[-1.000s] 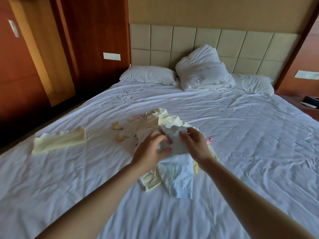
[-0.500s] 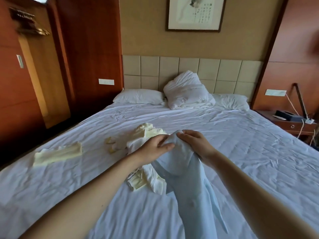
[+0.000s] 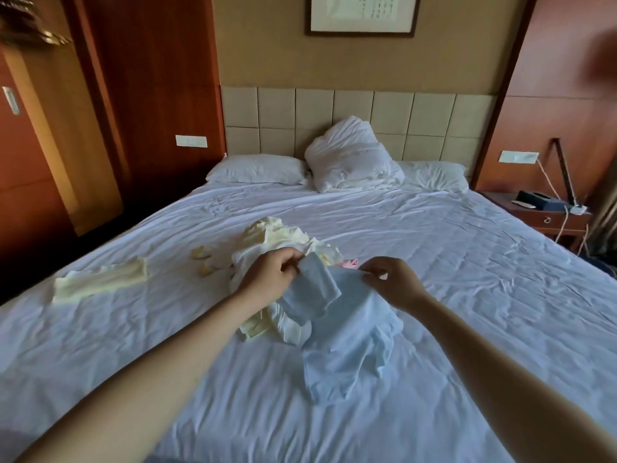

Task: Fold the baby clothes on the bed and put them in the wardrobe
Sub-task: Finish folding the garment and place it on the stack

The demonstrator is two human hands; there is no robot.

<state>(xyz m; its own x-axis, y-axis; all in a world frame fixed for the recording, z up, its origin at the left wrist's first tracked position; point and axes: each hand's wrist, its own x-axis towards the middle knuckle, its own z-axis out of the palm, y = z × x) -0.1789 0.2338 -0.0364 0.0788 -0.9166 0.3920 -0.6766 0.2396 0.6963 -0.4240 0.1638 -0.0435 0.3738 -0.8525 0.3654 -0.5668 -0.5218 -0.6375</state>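
Observation:
A pale blue baby garment point(image 3: 347, 342) hangs over the white bed sheet point(image 3: 467, 295), its lower part resting on the bed. My left hand point(image 3: 267, 279) grips one upper corner, where a sleeve droops down. My right hand point(image 3: 394, 282) pinches the other upper edge, a little apart from the left. Behind my hands lies a heap of pale yellow and white baby clothes point(image 3: 277, 238) with a bit of pink showing. A folded pale yellow garment point(image 3: 100, 282) lies flat on the left side of the bed.
Three white pillows point(image 3: 350, 162) lean at the padded headboard. Dark wooden wardrobe panels point(image 3: 50, 145) stand along the left wall. A bedside table point(image 3: 547, 215) with a lamp and cables is at the right.
The blue garment was lifted off the heap, then lowered. My hands have moved apart along its top edge, spreading it. The camera tilted up and shows more of the wall.

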